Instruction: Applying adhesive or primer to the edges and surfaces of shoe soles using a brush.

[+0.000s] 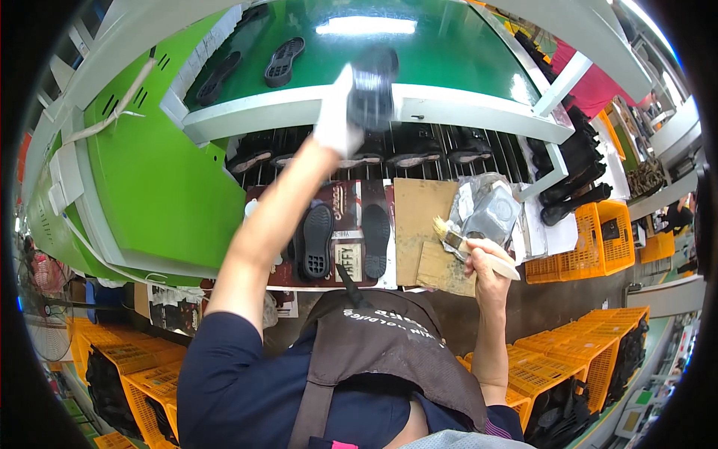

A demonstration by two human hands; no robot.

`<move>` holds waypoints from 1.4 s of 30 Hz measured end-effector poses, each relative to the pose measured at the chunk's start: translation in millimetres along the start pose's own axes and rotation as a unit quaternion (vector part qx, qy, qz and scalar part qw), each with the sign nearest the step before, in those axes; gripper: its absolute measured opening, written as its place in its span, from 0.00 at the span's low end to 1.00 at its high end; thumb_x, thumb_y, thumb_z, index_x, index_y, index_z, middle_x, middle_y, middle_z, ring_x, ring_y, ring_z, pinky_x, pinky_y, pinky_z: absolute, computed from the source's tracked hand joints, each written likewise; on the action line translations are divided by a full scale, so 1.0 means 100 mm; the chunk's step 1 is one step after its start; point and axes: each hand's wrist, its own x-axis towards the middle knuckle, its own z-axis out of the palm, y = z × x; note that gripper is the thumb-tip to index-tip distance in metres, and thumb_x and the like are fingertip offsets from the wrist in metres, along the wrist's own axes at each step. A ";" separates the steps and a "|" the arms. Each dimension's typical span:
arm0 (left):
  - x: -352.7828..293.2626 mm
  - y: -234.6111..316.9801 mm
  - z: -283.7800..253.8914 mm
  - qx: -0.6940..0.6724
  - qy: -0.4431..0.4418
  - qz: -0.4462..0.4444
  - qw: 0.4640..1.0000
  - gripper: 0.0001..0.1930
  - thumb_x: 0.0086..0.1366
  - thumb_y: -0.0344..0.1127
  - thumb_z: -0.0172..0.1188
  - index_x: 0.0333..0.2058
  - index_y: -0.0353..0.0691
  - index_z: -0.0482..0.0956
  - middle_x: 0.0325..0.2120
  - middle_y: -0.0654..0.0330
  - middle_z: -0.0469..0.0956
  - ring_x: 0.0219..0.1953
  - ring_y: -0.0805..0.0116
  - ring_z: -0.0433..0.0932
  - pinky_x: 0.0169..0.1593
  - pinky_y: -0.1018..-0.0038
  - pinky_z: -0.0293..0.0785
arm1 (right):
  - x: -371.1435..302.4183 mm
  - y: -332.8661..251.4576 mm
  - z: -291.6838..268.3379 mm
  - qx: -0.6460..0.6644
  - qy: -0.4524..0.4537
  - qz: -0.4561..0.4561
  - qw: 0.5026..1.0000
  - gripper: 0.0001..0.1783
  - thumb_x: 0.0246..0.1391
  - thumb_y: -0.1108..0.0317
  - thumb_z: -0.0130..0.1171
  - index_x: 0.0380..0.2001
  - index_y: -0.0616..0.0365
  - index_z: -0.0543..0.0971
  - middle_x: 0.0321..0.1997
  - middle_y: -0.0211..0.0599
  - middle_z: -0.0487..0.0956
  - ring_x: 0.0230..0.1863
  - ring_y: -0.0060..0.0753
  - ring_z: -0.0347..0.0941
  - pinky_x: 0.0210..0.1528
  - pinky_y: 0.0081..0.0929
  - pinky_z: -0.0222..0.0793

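My left hand (336,120), in a white glove, reaches forward over the white rail and is closed on a black shoe sole (372,93), which is blurred by motion above the edge of the green belt. Bare and lower on the right, my right hand (490,273) grips a paintbrush (499,265) by its pale handle, its bristles pointing left over brown cardboard (422,224). Beside the bristles stands a grey container (490,213) wrapped in clear plastic. Two dark soles, a left one (317,241) and a right one (375,241), lie on the printed board before me.
On the green belt (449,45) lie more soles, one of them (284,61) at the far left. Dark footwear (415,144) rests on rollers under the white rail (479,106). A green machine housing (149,187) stands left. Yellow crates (583,247) and black boots (572,187) are at right.
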 end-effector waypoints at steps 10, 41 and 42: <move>0.27 -0.18 -0.80 0.348 0.097 0.251 0.898 0.13 0.65 0.38 0.50 0.43 0.34 0.71 0.30 0.58 0.75 0.28 0.73 0.72 0.32 0.79 0.69 | -0.24 0.33 -0.04 -0.104 -0.005 0.070 0.992 0.10 0.54 0.73 0.54 0.38 0.66 0.78 0.22 0.29 0.73 0.22 0.16 0.67 0.24 0.15 0.64; -1.89 -1.15 -1.19 -0.204 0.027 -0.221 0.953 0.29 0.67 0.54 0.38 0.55 0.35 0.64 0.46 0.46 0.72 0.44 0.51 0.74 0.47 0.61 0.73 | 0.11 1.97 -1.09 -0.281 0.162 0.199 0.925 0.13 0.49 0.63 0.62 0.30 0.63 0.80 0.20 0.31 0.78 0.19 0.18 0.71 0.23 0.18 0.68; -1.89 -1.17 -1.15 -0.208 0.040 -0.209 0.955 0.30 0.67 0.55 0.36 0.54 0.35 0.65 0.45 0.47 0.73 0.43 0.52 0.75 0.46 0.62 0.73 | 0.11 1.90 -1.07 -0.234 0.180 0.215 0.931 0.13 0.49 0.62 0.62 0.30 0.63 0.80 0.20 0.32 0.78 0.18 0.18 0.71 0.22 0.17 0.68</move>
